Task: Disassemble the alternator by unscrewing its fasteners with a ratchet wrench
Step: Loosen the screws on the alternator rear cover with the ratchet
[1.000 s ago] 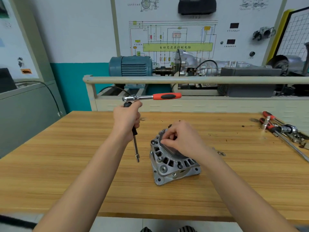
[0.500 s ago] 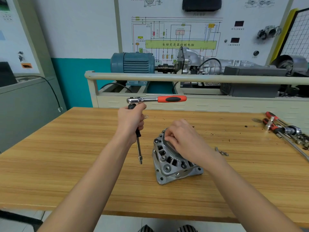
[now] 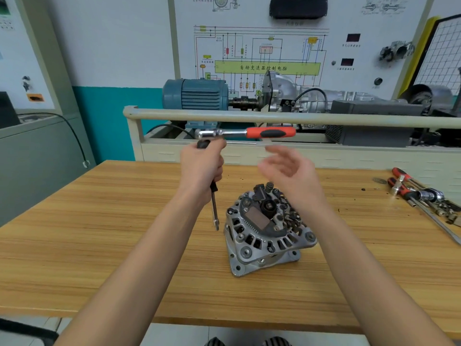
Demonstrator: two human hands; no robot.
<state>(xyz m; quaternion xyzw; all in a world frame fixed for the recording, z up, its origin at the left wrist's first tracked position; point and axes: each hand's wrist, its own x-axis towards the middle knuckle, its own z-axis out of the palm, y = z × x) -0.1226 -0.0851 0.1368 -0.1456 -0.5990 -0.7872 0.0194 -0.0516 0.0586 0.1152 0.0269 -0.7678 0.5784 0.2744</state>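
Sitting on bench (image 3: 99,245), grey finned alternator (image 3: 267,236); L hand (image 3: 202,168) grips ratchet wrench (image 3: 245,133); R hand (image 3: 287,168) blurred, prob. spread

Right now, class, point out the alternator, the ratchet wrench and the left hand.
alternator (image 3: 268,236): head view, on its ribbed metal housing.
ratchet wrench (image 3: 270,133): head view, on its orange handle.
left hand (image 3: 202,168): head view, on the back of the hand.

The green rectangular label strip (image 3: 267,68) on the white wall-mounted wiring diagram board (image 3: 349,16) reads "自动变速器控制电脑"; the smaller labels are illegible.
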